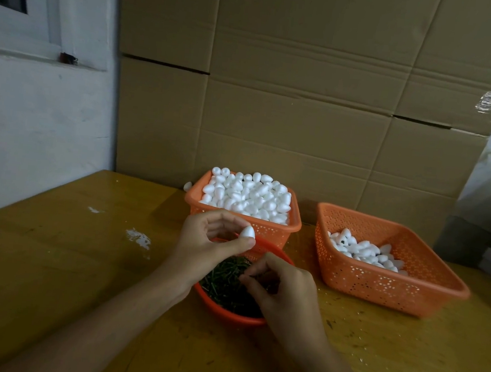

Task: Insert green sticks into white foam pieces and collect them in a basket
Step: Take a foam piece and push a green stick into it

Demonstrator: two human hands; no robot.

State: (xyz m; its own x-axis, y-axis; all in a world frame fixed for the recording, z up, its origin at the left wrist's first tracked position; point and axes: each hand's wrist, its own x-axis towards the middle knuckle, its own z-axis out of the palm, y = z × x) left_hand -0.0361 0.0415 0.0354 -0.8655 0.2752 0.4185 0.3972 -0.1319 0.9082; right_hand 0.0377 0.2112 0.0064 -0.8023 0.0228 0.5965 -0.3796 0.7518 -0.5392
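Left hand [206, 239] pinches foam piece [247, 232]; long axis runs 11-to-5 o'clock. Right hand [285, 291], at its 5 o'clock, pinches green sticks [223, 276].

Dim, soft indoor light with faint shadows under the baskets, wide-angle bending at the edges, and slight overall blur.

No readable text, labels, brands or numbers, plain cardboard boxes [307, 87], unmarked orange baskets [390, 286]

Left hand [203, 241], right hand [285, 291] bare; forearms bare to frame edge.
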